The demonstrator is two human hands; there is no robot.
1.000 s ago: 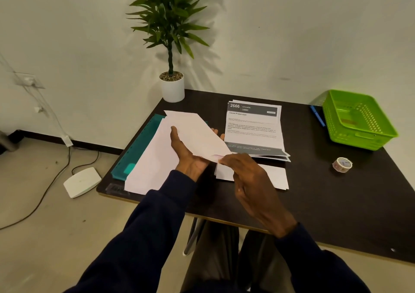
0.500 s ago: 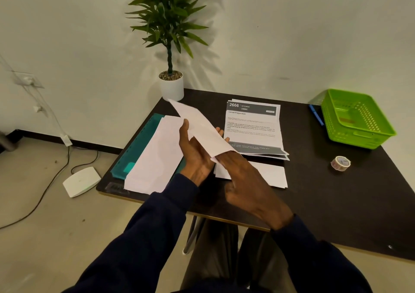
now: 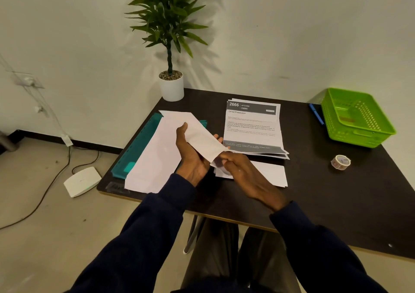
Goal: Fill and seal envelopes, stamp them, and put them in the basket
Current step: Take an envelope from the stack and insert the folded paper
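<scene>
Nearest the camera, two dark-sleeved arms are reaching over the front edge of the dark surface (image 3: 314, 202). The left hand (image 3: 193, 158) is gripping a long white envelope (image 3: 197, 135) from beneath, thumb pressed on top, holding it tilted above the surface. The right hand (image 3: 242, 176) is pinching the envelope's near end with curled fingers. Under the hands, a short stack of white envelopes (image 3: 271, 174) is lying flat, and to the left a larger white sheet (image 3: 155, 158) is resting on a teal folder (image 3: 132, 155). Just beyond, a pile of printed pages (image 3: 252, 126) headed "2666 KITCHEN" is sitting at mid-surface. To the right, a small roll of tape (image 3: 340, 162) is lying well apart from the papers. Farther back on the right, a green plastic basket (image 3: 359, 135) is standing beside a blue pen (image 3: 316, 114). At the far left corner, a potted plant (image 3: 171, 86) is standing against the wall.
</scene>
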